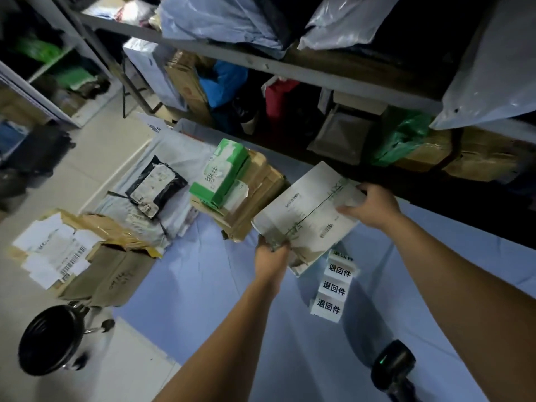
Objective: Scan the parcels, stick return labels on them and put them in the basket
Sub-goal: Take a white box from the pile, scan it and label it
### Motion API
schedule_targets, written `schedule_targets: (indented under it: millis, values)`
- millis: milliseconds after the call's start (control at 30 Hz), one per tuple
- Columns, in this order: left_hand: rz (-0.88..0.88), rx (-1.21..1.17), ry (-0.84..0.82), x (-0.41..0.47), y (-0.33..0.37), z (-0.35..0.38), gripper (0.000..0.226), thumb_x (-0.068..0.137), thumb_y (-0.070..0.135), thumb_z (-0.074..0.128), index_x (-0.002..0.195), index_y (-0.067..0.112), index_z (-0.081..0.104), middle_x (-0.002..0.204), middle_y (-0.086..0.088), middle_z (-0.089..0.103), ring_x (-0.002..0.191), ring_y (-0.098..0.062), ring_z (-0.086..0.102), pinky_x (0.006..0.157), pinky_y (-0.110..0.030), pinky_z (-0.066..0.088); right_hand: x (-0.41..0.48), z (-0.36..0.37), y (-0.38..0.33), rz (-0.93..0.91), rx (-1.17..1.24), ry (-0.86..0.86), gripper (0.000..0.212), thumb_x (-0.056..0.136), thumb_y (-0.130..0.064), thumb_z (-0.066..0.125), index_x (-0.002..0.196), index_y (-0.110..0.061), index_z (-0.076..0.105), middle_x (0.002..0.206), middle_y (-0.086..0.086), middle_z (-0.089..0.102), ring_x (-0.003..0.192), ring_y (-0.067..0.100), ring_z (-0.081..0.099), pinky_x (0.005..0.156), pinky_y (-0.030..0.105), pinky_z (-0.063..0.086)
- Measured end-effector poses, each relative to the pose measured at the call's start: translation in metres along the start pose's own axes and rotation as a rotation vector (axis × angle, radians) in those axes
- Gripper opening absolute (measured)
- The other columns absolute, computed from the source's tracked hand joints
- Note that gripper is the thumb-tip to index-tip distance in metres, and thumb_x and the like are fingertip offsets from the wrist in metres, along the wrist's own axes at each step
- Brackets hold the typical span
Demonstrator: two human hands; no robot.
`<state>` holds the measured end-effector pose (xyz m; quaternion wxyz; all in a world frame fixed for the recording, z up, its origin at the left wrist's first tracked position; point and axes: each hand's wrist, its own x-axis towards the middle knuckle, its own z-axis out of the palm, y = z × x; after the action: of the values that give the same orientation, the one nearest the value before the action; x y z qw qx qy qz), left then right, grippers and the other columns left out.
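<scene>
- Right now I have the white parcel (307, 210) between both hands over the blue-covered table (203, 300). It sits just right of the stack of parcels (246, 198), which is topped by a green box (224, 172).
- My left hand (271, 255) has its fingers curled over the parcel's near-left corner. My right hand (374, 206) grips the far-right edge, with one digit lying across the top face.
- The parcel looks tilted and lifted off the cloth, though I can't be sure it is clear of it.
- Its long axis runs from near left to far right, so the hands hold its two ends, and its barcodes face up towards me.
- The scanner (394, 369) lies at the near right, well apart from the parcel and beside my right forearm, so the right hand is the nearer one.
- I judge the next step to be scanning, with the left hand keeping the parcel steady while the right lets go and drops back for the scanner.
- The strip of return labels (333, 285) lies between my forearms, its far end tucked under the parcel's near edge, handy for either hand.
- I cannot tell which container is the basket.
</scene>
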<state>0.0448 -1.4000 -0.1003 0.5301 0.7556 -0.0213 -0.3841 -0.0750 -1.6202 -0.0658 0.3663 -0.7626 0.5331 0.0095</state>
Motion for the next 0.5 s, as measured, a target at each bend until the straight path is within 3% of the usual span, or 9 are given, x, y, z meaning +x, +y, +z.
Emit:
schedule_targets:
  millis: [100,267,333,400,500]
  values:
    - [0.014,-0.056,-0.041,-0.008,0.002,-0.018,0.028,0.087,0.013,0.067,0.107,0.031,0.060,0.099,0.022,0.069,0.088,0.005,0.067,0.063,-0.009,0.051,-0.035,-0.004,-0.008,0.001,-0.017,0.100,0.080,0.068,-0.053,0.085,0.131,-0.013,0.056,0.122,0.007,0.067,0.106,0.028,0.063,0.075,0.031,0.042]
    - [0.136,-0.094,-0.094,-0.031,0.017,-0.062,0.030,0.089,0.008,0.066,0.116,0.018,0.062,0.107,0.000,0.072,0.085,-0.002,0.068,0.062,-0.013,0.051,-0.123,-0.004,-0.025,0.041,-0.028,0.243,0.057,0.070,-0.059,0.080,0.109,-0.022,0.061,0.106,0.000,0.070,0.081,0.016,0.057,0.066,0.030,0.042]
    - [0.203,-0.078,-0.188,-0.045,0.023,-0.085,0.036,0.089,0.006,0.065,0.123,0.017,0.060,0.113,-0.003,0.072,0.098,-0.014,0.069,0.072,-0.023,0.056,-0.164,0.005,-0.027,0.062,-0.010,0.286,0.047,0.071,-0.059,0.080,0.096,-0.025,0.059,0.101,-0.002,0.072,0.076,0.013,0.056,0.061,0.028,0.041]
    - [0.267,-0.054,-0.273,-0.059,0.023,-0.108,0.041,0.090,0.005,0.066,0.128,0.020,0.059,0.119,-0.005,0.070,0.108,-0.023,0.067,0.088,-0.037,0.056,-0.205,0.021,-0.027,0.092,0.041,0.326,0.046,0.071,-0.058,0.081,0.096,-0.024,0.062,0.099,-0.003,0.072,0.076,0.014,0.059,0.060,0.027,0.043]
    - [0.297,-0.018,-0.351,-0.079,0.013,-0.140,0.046,0.090,0.008,0.069,0.132,0.022,0.058,0.121,-0.010,0.068,0.109,-0.029,0.067,0.091,-0.048,0.056,-0.265,0.053,-0.023,0.140,0.143,0.394,0.049,0.070,-0.056,0.082,0.100,-0.021,0.066,0.094,-0.007,0.070,0.081,0.015,0.065,0.066,0.029,0.051]
